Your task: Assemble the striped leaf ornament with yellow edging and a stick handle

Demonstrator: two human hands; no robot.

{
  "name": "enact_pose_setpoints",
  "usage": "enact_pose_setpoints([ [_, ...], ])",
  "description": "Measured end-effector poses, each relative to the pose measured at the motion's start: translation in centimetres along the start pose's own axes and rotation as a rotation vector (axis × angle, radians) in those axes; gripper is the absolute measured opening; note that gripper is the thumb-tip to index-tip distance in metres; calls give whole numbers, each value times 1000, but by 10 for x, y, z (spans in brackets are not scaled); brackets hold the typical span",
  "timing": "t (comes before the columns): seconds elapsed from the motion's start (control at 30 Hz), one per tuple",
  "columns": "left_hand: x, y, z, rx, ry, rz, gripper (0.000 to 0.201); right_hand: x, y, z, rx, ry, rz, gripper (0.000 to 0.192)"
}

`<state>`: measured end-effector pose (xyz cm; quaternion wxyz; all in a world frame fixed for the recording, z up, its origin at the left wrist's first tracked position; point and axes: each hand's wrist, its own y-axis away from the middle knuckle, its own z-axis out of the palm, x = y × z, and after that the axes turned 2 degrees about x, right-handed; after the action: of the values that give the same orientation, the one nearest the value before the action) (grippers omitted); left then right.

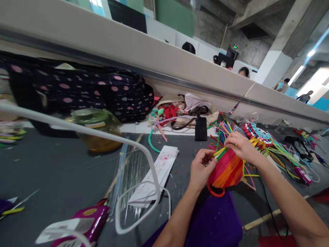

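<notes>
Both hands are at a craft piece wrapped in pink, orange and red strands, with a red ring at its lower end. My left hand is closed at the piece's upper left edge, thumb and fingers pinching by a green and a yellow strand. Across the top, my right hand is bent over with its fingertips pressed together on the same strands. Loose colored sticks fan out behind the right hand. Purple cloth lies below the piece.
A white cable loops across the left foreground. Folded paper, a black phone, a green-lidded jar and a dotted bag occupy the desk. Beaded red-and-white work and colored strands stand right. A low partition borders the back.
</notes>
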<state>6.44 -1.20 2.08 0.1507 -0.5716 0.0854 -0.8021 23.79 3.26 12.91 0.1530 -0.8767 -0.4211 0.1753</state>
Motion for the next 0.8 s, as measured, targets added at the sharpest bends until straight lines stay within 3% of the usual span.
enact_pose_setpoints([
  [0.8,0,2,1,-35,-105,128,6,-16,-6,-7,-103,350,-101,20],
])
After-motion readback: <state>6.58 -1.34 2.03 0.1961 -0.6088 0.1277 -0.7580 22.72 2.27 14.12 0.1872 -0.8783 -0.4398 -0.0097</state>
